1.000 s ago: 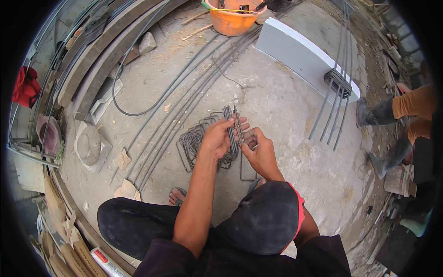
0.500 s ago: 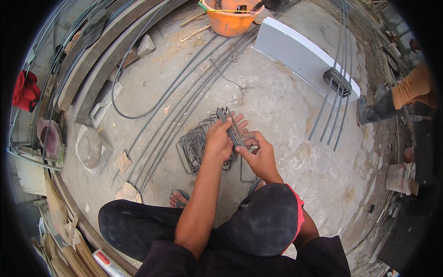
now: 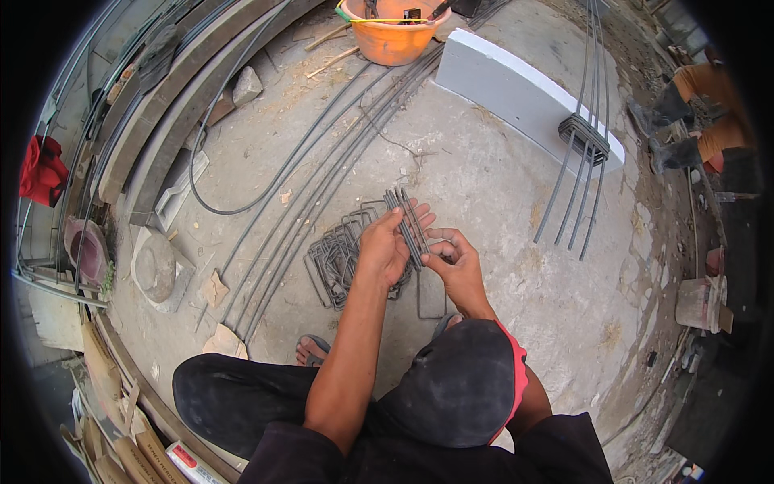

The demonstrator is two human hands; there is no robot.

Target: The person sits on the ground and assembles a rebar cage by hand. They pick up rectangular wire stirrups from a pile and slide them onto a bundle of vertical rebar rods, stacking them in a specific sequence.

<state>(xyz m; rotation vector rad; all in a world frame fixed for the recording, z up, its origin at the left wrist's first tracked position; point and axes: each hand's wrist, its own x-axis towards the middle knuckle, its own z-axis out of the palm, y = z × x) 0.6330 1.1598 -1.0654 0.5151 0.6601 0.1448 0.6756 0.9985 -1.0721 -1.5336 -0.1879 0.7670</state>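
Observation:
My left hand (image 3: 384, 250) is wrapped round a small bundle of bent steel stirrups (image 3: 408, 222), its thumb lying across them and its fingers behind. The bundle is held tilted above the ground. On its right side, my right hand (image 3: 458, 273) has its thumb and forefinger closed on the lower part of the same stirrups. A heap of rectangular stirrups (image 3: 329, 258) lies on the concrete just left of and partly behind my left hand. One thin rectangular stirrup (image 3: 432, 318) shows below the hands; whether it hangs or lies there I cannot tell.
Long steel bars (image 3: 310, 198) run across the concrete at left. An orange tub (image 3: 395, 44) with tools stands far ahead. Stirrups threaded on bars (image 3: 584, 139) rest against a white-topped block (image 3: 516, 93). A person's boots and orange trousers (image 3: 709, 89) show at far right.
Both hands stay on the stirrup bundle, and my right fingers have shifted slightly along it. At far right the other person's legs have moved farther off. The view has shifted slightly.

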